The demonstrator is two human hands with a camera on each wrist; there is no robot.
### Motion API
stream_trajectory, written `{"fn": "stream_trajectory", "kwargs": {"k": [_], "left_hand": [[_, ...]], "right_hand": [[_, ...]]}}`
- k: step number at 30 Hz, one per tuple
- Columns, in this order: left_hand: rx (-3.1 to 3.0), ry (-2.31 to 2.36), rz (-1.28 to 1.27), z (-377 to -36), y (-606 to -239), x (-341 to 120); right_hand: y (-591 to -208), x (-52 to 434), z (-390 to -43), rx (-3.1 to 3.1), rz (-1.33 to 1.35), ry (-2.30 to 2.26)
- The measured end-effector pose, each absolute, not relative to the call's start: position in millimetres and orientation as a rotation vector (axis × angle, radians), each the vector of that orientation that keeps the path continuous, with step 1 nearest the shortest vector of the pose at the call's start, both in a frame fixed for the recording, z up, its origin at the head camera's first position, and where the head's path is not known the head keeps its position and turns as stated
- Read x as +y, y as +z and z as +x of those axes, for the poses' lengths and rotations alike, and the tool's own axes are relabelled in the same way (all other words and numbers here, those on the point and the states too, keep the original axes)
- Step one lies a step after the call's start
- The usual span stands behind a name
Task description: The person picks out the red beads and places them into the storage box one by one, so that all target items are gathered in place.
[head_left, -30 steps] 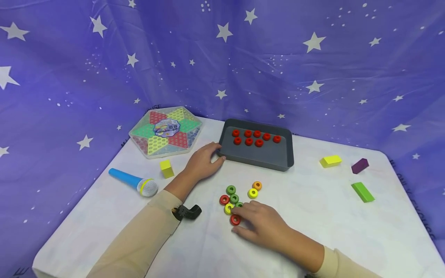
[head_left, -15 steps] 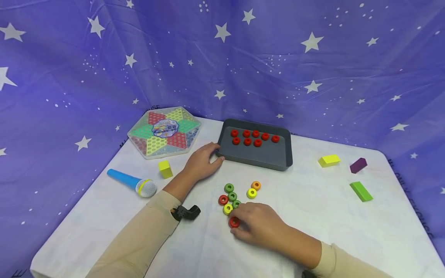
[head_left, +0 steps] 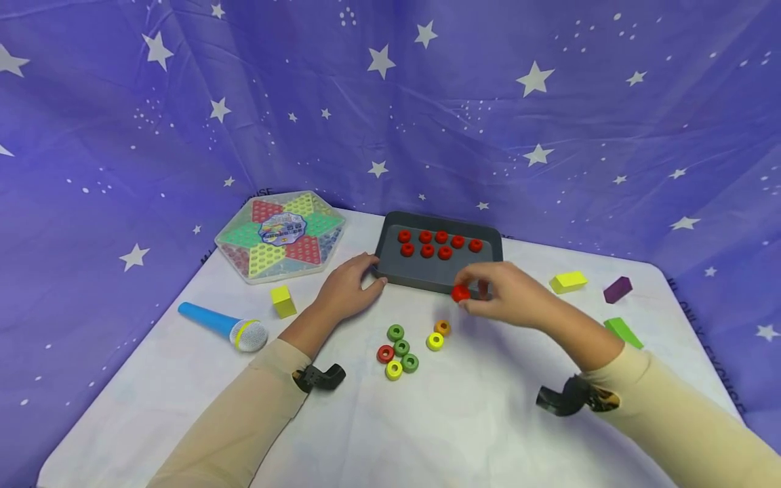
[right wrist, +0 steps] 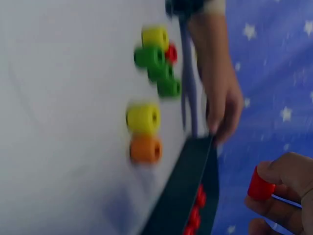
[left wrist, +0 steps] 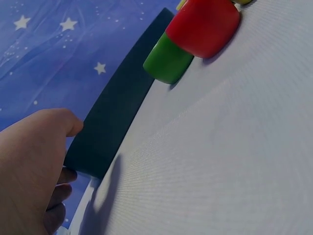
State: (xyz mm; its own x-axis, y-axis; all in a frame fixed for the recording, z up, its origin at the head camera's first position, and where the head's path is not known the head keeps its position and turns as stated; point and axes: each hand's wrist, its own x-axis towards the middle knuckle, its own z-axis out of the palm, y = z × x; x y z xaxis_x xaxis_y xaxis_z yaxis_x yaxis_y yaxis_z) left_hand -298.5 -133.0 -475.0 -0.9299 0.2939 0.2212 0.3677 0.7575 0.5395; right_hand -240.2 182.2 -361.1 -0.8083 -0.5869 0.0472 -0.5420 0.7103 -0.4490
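Observation:
My right hand (head_left: 518, 297) pinches a red ring bead (head_left: 460, 293) between thumb and fingers, raised over the near edge of the dark grey tray (head_left: 421, 270). The held bead (right wrist: 260, 186) also shows in the right wrist view. With thumb and fingers around the tray's near left corner, my left hand (head_left: 345, 290) holds it; the thumb meets the tray wall (left wrist: 115, 105) in the left wrist view. Several red beads (head_left: 427, 251) lie in two rows inside the tray. On the table are green beads (head_left: 401, 348), a red bead (head_left: 385, 354), yellow beads (head_left: 435, 341) and an orange bead (head_left: 446, 329).
A blue toy microphone (head_left: 210, 318), a yellow block (head_left: 283, 302) and a hexagonal Chinese checkers box (head_left: 268, 261) are on the left. Yellow (head_left: 569, 282), purple (head_left: 618, 290) and green blocks (head_left: 624, 332) lie on the right. A starry purple cloth (head_left: 317, 149) hangs behind.
My right hand has picked up the nearest red bead from the loose group and carried it up and away to the tray's near edge. The left hand stays at the tray corner.

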Motion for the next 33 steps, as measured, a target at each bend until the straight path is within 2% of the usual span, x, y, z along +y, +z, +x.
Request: {"fn": "stream_trajectory", "kwargs": {"k": [8, 14, 20, 26, 33], "left_hand": [[-2.831, -0.898, -0.521, -300.6, -470.2, -137.4], [-2.852, -0.92, -0.494, -296.9, -474.9, -139.2], [-2.841, -0.934, -0.506, -293.9, -480.2, -136.0], [-2.833, -0.937, -0.511, -294.5, -478.5, -132.7], [-2.824, -0.922, -0.526, -297.2, -476.5, -131.5]], "right_hand": [[-374.9, 206.8, -331.2, 2.87, -0.816, -0.558], [-405.9, 201.1, -369.8, 2.875, -0.706, -0.508], [-425.9, 198.2, -379.1, 2.902, -0.651, -0.353], [-426.8, 198.0, -377.6, 2.939, -0.653, -0.232], [-386.8, 189.5, -362.9, 3.007, -0.777, -0.031]]}}
